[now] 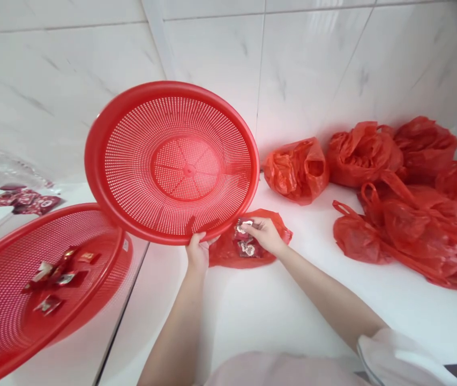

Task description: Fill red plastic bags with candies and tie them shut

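My left hand [198,253] grips the lower rim of a round red mesh basket [172,230], which is tilted up with its inside facing me and nothing in it. Just right of that rim, my right hand [263,234] pinches a small dark red packet [243,228] with white print. A second similar packet [248,248] lies just below it. Both packets are over an open red plastic bag [226,252] spread on the white table [252,316].
Another red basket [103,289] at the left holds several small wrapped packets [65,271]. More red packets [31,201] and clear plastic [7,166] lie behind it. Filled red bags [296,169] line the tiled wall, with a larger pile [421,225] at the right.
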A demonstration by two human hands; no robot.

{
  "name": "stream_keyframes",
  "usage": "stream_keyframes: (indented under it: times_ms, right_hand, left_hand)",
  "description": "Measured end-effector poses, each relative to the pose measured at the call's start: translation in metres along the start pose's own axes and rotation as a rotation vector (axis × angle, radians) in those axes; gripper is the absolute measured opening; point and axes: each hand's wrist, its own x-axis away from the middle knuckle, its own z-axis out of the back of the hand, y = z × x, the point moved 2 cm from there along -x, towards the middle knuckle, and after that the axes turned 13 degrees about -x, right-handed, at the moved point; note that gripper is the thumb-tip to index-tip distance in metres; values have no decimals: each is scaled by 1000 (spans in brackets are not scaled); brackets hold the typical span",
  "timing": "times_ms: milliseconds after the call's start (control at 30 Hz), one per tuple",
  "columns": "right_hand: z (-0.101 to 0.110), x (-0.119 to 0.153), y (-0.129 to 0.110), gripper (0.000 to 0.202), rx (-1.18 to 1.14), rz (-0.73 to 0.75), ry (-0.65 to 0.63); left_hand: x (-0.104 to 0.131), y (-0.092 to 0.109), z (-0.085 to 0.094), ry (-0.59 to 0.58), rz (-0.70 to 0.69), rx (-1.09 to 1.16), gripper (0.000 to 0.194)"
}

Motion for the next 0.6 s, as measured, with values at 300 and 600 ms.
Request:
stream_keyframes:
  times_ms: [300,600]
  right_hand:
    - [10,-3,-4,22,30,373,327]
    - [4,-6,-16,30,-264,92,253]
  left_hand:
    - [5,-4,0,5,-85,-89,54]
    - [5,-2,1,-124,-109,-104,50]
